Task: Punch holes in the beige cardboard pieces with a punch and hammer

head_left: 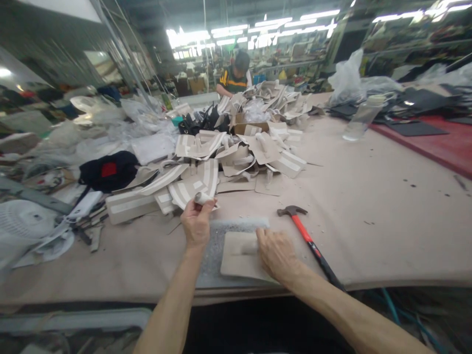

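Note:
My left hand [196, 222] is raised over the left edge of a grey board [212, 255], fingers closed round a small whitish cylinder [201, 198]; its exact kind is unclear. A flat beige panel [236, 263] lies on the board, with a short raised strap [249, 247] across it. My right hand [276, 250] is at the panel's right part, its curled fingers pinching at the strap's end. A claw hammer [304, 231] with a red and black handle lies just right of that hand. Beyond my hands, similar beige pieces [201, 182] with white strips are heaped.
A white fan [25, 226] stands at the left, near a dark cloth item [110, 171] with a red patch. A clear bottle [361, 120] stands at the right rear, beside a red board [416, 142] and dark sheets [420, 129]. A person [236, 76] is across the table.

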Motion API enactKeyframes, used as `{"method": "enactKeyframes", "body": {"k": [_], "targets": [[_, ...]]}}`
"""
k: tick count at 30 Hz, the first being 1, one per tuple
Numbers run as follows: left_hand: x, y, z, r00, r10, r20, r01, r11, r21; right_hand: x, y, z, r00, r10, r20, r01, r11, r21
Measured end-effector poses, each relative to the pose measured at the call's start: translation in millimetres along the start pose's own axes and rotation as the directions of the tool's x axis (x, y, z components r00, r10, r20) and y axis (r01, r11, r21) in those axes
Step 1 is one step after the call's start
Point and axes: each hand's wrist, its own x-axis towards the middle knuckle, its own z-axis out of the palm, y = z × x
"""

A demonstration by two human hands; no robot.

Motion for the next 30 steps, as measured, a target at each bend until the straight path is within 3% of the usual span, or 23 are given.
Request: {"method": "enactKeyframes", "body": {"k": [2,5,10,14,17,22,27,30], "targets": [[-1.6,6.6,-4.5,0.998,0.01,0.063,-0.013,0.998,0.056,-0.2,0.5,0.7,0.988,0.131,0.086,-0.141,0.984,0.113],[-21.9,-12.3,-4.8,0.975,-0.093,0.204,0.066,0.988,0.137,-4.3,-8.1,13.0,0.957,0.233,0.17,-0.275,0.915,0.294],[-54.3,-60.7,4.5,0.877,-0.254,0.408,0.193,0.964,0.185,-8.6,-22.1,23.2,0.936,0.293,0.195,-0.35,0.832,0.431],[-55.4,-70.0,10.8,0.859,-0.234,0.456,0.146,0.964,0.22,-8.1,-21.0,18.8,0.923,0.351,0.157,-0.384,0.819,0.425],[-52.1,-73.5,13.3,0.848,-0.23,0.478,0.131,0.964,0.231,-9.7,-22.7,23.1,0.933,0.334,0.136,-0.358,0.811,0.462],[-51.4,-81.3,13.9,0.849,-0.267,0.456,0.179,0.957,0.228,-11.7,-30.5,34.3,0.937,0.267,0.227,-0.349,0.753,0.557],[-53.7,-80.2,15.2,0.801,-0.316,0.508,0.196,0.941,0.275,-11.3,-28.1,32.9,0.934,0.242,0.263,-0.355,0.722,0.593],[-56.2,-79.4,14.8,0.791,-0.298,0.534,0.162,0.944,0.287,-14.6,-20.4,33.3,0.958,0.178,0.225,-0.285,0.699,0.656]]}}
